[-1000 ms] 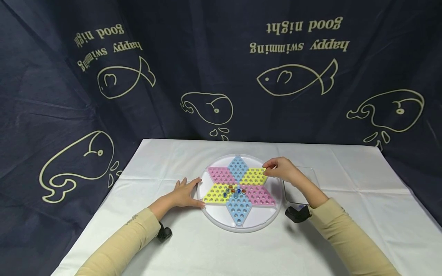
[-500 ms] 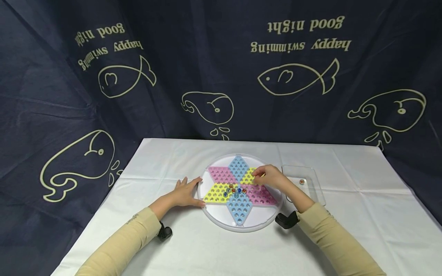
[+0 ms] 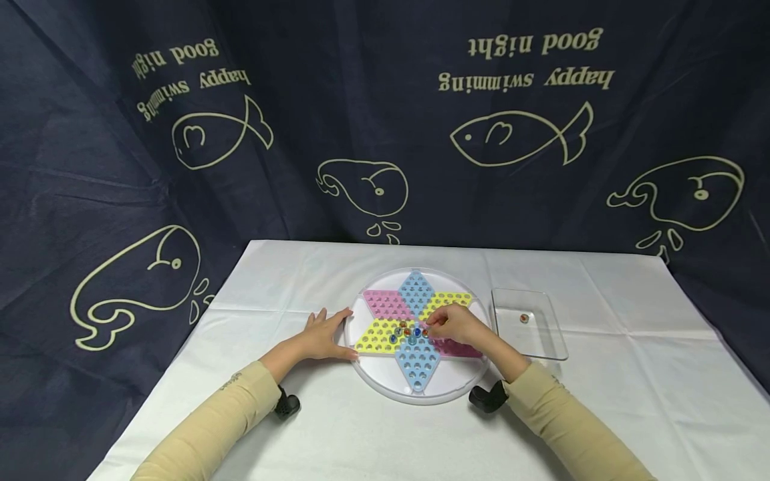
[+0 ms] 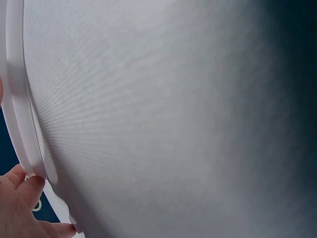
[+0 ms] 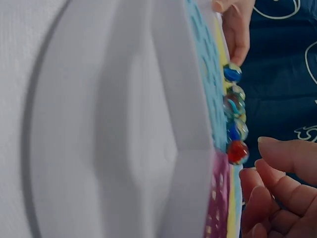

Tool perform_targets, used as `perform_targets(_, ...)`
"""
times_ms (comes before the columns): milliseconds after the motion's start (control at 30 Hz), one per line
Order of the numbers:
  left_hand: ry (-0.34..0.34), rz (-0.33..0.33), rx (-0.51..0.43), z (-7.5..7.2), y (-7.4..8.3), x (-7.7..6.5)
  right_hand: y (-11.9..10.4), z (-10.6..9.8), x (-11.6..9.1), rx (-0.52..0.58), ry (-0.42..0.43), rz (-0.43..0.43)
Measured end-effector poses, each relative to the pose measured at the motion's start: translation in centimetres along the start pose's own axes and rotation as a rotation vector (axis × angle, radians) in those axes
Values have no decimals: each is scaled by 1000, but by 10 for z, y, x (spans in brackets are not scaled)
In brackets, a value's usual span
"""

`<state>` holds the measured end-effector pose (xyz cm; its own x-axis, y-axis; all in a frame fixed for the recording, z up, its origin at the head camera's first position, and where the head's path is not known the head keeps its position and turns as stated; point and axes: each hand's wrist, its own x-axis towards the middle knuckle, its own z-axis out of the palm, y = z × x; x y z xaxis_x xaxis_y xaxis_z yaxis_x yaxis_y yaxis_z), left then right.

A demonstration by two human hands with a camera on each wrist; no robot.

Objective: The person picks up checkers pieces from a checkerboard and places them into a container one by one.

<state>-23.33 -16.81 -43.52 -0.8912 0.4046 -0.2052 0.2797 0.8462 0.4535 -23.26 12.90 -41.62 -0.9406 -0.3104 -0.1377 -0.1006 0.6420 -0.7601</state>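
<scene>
Screened-off recording corner, by look of it; kind of room beyond cannot be told. Dark blue fabric backdrop (image 3: 361, 93) hanging behind tabletop's far edge and round past left edge, filling background. Pale fish and whale outlines, upside-down "good night" and "happy swimming" lettering: homely, bedding-like print rather than workshop surface. White cloth (image 3: 337, 434) over tabletop, creased toward right edge. Marble game board (image 3: 448, 384) near tabletop's middle, household pastime. Black wrist cameras (image 3: 287, 405) at both sleeves (image 3: 207, 424), sign of staged filming.

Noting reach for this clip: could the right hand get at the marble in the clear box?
Likely yes: the clear box stands near the right hand, and nothing visible covers the marble inside.
</scene>
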Motion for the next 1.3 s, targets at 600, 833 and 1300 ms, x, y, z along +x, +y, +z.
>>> perform_targets(600,7,13,5,1,-1,1,2,13,4,-38,42,40)
perform_targets(833,7,13,5,1,-1,0,2,15,6,-75,45,53)
perform_targets(1300,6,8,6,0,-1,0,4,8,2,-21,23,5)
